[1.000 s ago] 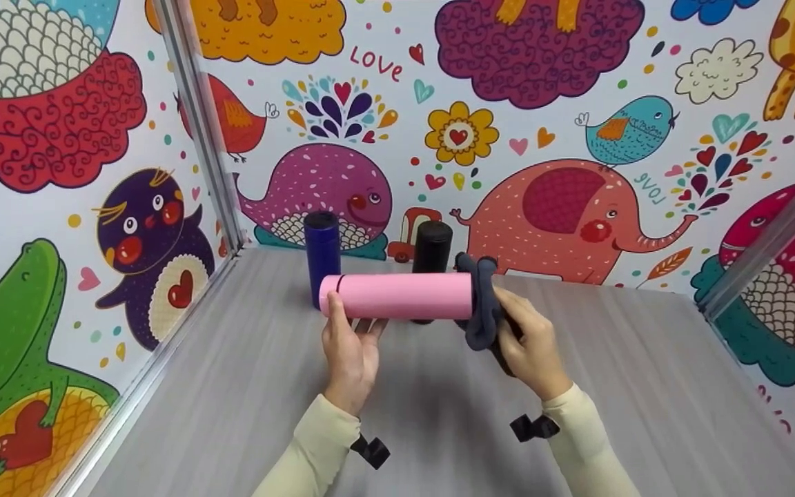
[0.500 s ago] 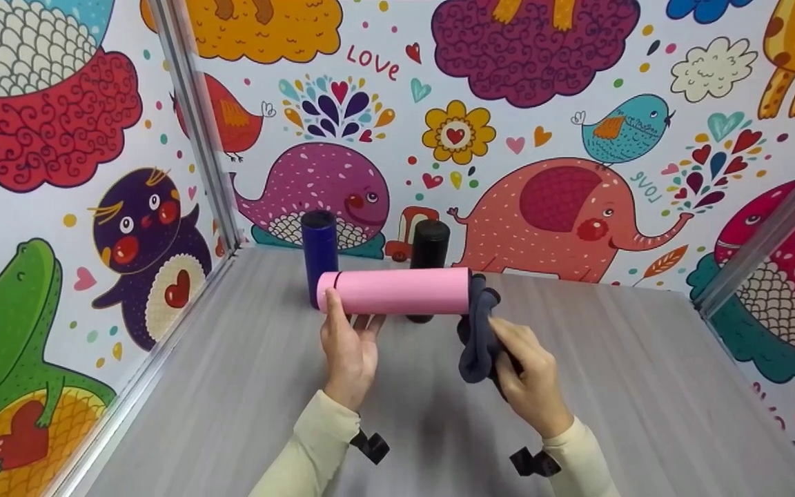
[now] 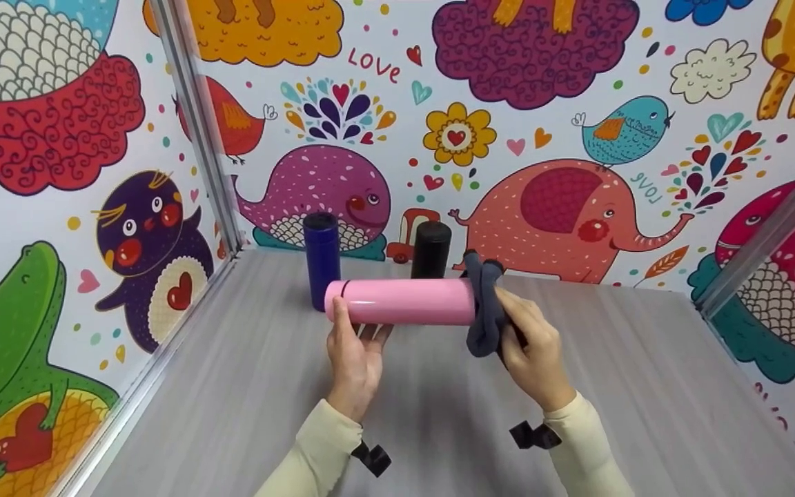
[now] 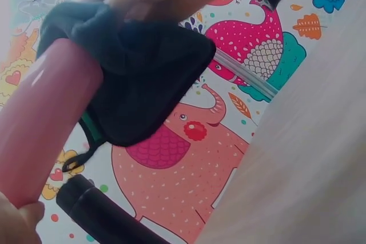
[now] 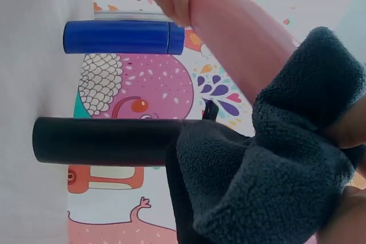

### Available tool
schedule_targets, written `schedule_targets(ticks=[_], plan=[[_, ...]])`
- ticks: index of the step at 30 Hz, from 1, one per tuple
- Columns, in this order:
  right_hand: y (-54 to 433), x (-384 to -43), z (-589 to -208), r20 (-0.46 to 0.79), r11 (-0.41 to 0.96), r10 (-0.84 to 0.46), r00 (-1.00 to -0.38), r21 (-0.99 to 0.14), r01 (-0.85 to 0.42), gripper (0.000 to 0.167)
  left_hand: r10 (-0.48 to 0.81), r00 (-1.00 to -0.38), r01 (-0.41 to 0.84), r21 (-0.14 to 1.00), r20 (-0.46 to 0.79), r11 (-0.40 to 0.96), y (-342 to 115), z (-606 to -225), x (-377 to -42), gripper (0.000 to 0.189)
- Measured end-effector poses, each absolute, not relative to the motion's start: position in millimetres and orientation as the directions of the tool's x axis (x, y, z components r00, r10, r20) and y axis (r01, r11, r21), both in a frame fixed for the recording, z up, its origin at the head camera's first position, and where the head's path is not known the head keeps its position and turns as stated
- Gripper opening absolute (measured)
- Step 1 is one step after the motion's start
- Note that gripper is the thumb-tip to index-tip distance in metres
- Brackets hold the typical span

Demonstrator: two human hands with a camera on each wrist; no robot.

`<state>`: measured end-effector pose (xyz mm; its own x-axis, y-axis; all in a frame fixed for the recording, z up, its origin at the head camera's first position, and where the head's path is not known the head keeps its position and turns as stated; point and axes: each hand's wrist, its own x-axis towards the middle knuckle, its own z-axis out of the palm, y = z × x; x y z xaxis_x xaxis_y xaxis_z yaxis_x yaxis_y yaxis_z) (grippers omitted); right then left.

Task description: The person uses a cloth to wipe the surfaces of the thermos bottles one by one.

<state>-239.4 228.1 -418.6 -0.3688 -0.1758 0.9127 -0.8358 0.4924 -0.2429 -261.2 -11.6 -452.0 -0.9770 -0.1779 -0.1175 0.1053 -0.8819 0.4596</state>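
A pink bottle [image 3: 408, 301] lies level in the air above the table. My left hand [image 3: 355, 362] grips its left end, near the dark ring line, thumb in front and fingers beneath. With my right hand [image 3: 534, 345] I hold a folded dark grey cloth [image 3: 484, 304] against the bottle's right end. The right wrist view shows the fluffy towel-like side of the cloth [image 5: 286, 158] bunched under the fingers, covering that end of the pink bottle [image 5: 246, 38]. In the left wrist view a small loop [image 4: 80, 161] hangs from the cloth's edge.
Behind the pink bottle, a blue bottle [image 3: 321, 259] and a black bottle [image 3: 430, 248] stand upright on the grey table [image 3: 246, 386]. Walls with printed animals [image 3: 549, 214] and metal corner rails [image 3: 197, 124] enclose the table at the back and sides.
My right hand and the cloth dip down along the bottle's end, then come back up. The pink bottle has shifted slightly down and right; the standing bottles stay put.
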Motion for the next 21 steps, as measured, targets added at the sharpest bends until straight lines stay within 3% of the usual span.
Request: schedule_targets(ticks=[7, 16, 21], plan=[[236, -241, -434, 0.886, 0.501, -0.184, -0.426, -0.288, -0.816, 0.059, -0.205, -0.975, 0.149, 0.436, -0.084, -0.888, -12, -445, -261, 0.065], [235, -201, -429, 0.895, 0.517, -0.204, -0.397, -0.245, -0.820, 0.052, -0.212, -0.976, 0.166, 0.476, -0.046, -0.864, -10, -435, -260, 0.067], [247, -184, -439, 0.859, 0.547, -0.173, -0.482, -0.323, -0.772, 0.058, -0.260, -0.964, 0.250, 0.500, 0.052, -0.829, -5, -420, -269, 0.055]])
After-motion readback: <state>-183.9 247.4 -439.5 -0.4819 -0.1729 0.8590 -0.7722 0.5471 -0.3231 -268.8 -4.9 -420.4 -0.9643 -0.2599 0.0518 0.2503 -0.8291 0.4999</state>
